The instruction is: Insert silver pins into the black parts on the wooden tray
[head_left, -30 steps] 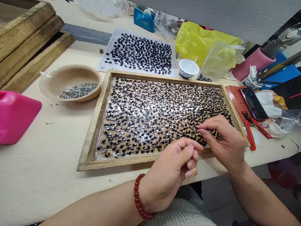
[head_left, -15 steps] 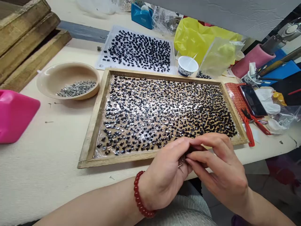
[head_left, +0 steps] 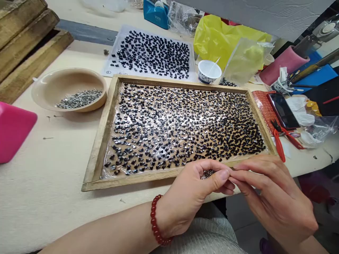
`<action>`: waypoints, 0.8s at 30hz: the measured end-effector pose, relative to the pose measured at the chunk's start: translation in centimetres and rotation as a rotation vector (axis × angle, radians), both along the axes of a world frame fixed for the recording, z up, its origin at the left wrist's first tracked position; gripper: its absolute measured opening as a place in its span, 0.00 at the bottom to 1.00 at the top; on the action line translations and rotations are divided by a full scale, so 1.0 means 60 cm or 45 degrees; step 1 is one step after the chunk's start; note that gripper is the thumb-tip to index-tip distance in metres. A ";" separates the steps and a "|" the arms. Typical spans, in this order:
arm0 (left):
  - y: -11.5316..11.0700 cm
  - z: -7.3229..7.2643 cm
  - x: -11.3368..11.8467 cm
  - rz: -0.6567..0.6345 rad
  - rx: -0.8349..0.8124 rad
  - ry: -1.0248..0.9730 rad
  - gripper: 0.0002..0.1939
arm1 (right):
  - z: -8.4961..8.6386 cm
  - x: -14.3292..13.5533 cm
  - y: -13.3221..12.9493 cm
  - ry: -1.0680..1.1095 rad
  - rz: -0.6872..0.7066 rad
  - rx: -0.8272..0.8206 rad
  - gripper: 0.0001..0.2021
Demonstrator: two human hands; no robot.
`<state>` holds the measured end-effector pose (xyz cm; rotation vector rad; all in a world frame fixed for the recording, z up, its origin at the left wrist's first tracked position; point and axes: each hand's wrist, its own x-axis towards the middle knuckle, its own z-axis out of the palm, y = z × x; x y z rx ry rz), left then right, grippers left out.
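Observation:
My left hand (head_left: 201, 181), with a red bead bracelet (head_left: 156, 220) on its wrist, is curled around a small heap of metal pins (head_left: 207, 174). Its thumb presses against the index finger. At that thumb's tip the fingers of my right hand (head_left: 275, 192) are pinched together, and whatever they grip is too small to make out. Both hands are over the near right edge of a wooden-framed tray (head_left: 148, 179). Many small shiny black pieces (head_left: 169, 127) lie spread over clear film inside it. More pins (head_left: 81, 99) lie in a beige bowl (head_left: 50, 84) left of the tray.
Behind the tray is a white sheet (head_left: 109, 67) with black pieces, beside a patterned cup (head_left: 209, 72) and a yellow bag (head_left: 219, 38). Red-handled pliers (head_left: 279, 144) and a phone (head_left: 284, 111) lie right. Wooden frames (head_left: 29, 53) and a pink container (head_left: 16, 132) stand left.
My right hand has moved right, away from the left palm to the left thumb's tip. My left hand has turned and closed more over the pins. The view has shifted slightly.

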<state>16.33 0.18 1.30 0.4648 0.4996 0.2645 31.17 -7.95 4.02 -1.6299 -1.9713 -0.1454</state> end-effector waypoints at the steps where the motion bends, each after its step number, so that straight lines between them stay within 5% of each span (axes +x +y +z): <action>1: 0.001 0.000 0.000 -0.005 0.012 0.005 0.11 | 0.001 0.001 -0.002 0.020 0.019 -0.019 0.11; 10: 0.004 0.003 -0.001 -0.060 0.076 0.071 0.13 | -0.016 0.015 -0.004 0.608 0.003 -0.272 0.10; 18: 0.002 -0.005 0.000 -0.073 0.112 0.065 0.15 | -0.011 0.026 0.005 0.800 0.169 -0.482 0.07; 24: -0.004 0.002 0.002 0.003 -0.079 -0.021 0.13 | -0.036 0.028 0.053 0.538 -0.050 -0.107 0.06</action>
